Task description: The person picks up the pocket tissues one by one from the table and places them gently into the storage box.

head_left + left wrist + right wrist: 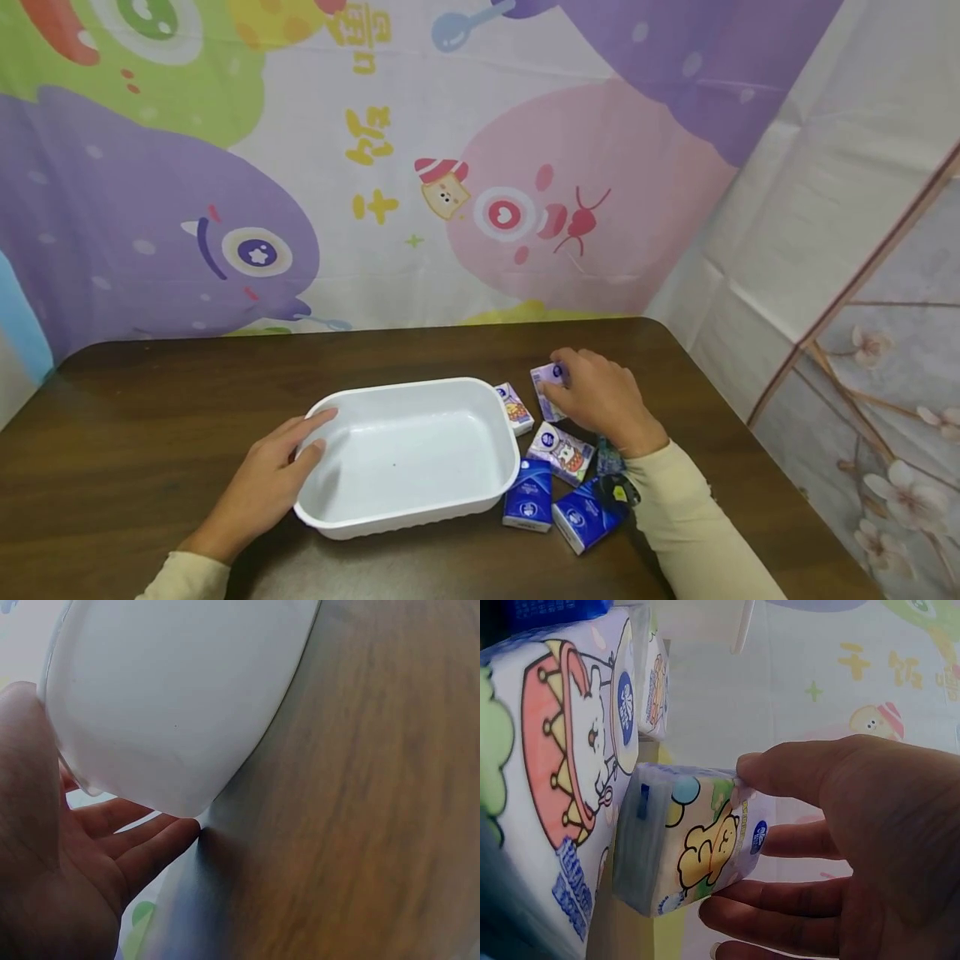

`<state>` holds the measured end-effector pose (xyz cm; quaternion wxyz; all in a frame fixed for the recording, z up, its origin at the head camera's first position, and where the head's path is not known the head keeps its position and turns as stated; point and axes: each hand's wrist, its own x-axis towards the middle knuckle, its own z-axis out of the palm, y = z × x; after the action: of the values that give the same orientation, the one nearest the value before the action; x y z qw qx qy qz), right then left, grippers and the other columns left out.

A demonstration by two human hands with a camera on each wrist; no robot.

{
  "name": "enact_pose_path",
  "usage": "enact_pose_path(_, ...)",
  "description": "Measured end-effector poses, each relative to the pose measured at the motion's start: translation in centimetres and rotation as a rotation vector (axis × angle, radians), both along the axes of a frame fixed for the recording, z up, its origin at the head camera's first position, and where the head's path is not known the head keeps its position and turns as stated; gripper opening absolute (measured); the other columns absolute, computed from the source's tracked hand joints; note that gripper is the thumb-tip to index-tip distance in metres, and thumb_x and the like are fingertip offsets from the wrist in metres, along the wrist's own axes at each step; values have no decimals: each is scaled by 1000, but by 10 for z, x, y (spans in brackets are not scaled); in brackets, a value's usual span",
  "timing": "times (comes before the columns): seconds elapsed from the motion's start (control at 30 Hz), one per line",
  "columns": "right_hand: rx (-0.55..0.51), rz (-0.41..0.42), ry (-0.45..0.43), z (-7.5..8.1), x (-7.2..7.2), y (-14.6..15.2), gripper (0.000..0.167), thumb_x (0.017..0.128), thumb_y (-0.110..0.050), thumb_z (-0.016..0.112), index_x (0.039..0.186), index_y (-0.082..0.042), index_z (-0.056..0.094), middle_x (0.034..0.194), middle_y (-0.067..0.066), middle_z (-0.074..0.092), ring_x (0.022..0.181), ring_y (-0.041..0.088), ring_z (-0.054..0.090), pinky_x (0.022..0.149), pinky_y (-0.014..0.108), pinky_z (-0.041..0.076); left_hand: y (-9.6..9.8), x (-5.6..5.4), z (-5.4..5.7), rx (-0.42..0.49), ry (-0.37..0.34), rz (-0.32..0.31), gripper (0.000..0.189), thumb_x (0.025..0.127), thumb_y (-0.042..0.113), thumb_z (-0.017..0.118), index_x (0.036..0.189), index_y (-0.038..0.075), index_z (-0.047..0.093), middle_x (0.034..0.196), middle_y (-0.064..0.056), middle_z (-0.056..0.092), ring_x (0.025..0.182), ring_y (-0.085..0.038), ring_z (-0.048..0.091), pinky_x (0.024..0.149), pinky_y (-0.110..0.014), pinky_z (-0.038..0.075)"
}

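At the left end of a white plastic tub (408, 458), my left hand (262, 483) holds the rim, thumb over the edge and fingers along the outer wall. The inside of the tub is bare. To its right, my right hand (606, 398) pinches a small lilac tissue pack (547, 392) between thumb and fingers. In the right wrist view this tissue pack (697, 840) shows a yellow cartoon bear and stands tilted. Near it lie a tissue pack with a white cartoon animal (562, 454) and another patterned pack (516, 412) beside the tub's right rim.
Two blue tissue packs (528, 496) lie at the tub's front right corner. A dark green pack (609, 458) is partly hidden under my right wrist. The brown wooden table (150, 417) meets a cartoon-printed cloth (375, 275) at the back.
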<state>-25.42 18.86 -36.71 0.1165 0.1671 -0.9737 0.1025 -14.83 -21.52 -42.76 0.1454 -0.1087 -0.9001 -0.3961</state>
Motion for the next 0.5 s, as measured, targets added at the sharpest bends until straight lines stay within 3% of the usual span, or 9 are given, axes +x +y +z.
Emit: enact_pose_path(0.5,-8,4,12,6,3,-4,52,88,-44,75,123,-7,68,104,11,71,84,25,68,72,47,58,0,0,2,-21,-11,7,39,100,14,61,139,13,61,126,-9,65,108,-23,56,87,-17,38)
